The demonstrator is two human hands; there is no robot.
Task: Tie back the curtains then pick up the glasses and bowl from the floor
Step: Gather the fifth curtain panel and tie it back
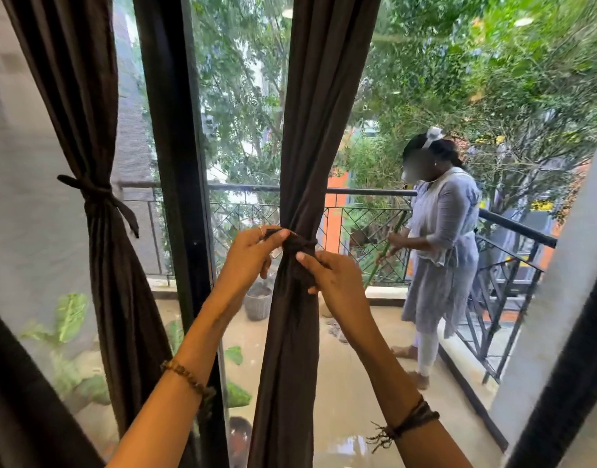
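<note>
Pinching tie ends at the knot (298, 246) on middle curtain (310, 130) | left hand (249, 255) grips | right hand (337, 282) grips | left curtain (87, 130) tied

The curtain (292, 349) I'm knotting is soft matt brown cloth, and the tie band (298, 246) round it is the same fabric. Left of that curtain stands a smooth dark door frame (170, 163); behind it, glossy glass and matt black metal railing (357, 211). The balcony floor (357, 383) beyond shines wet.

Balcony railing (357, 191), grey pot (258, 304), sweeping person (442, 238)
</note>
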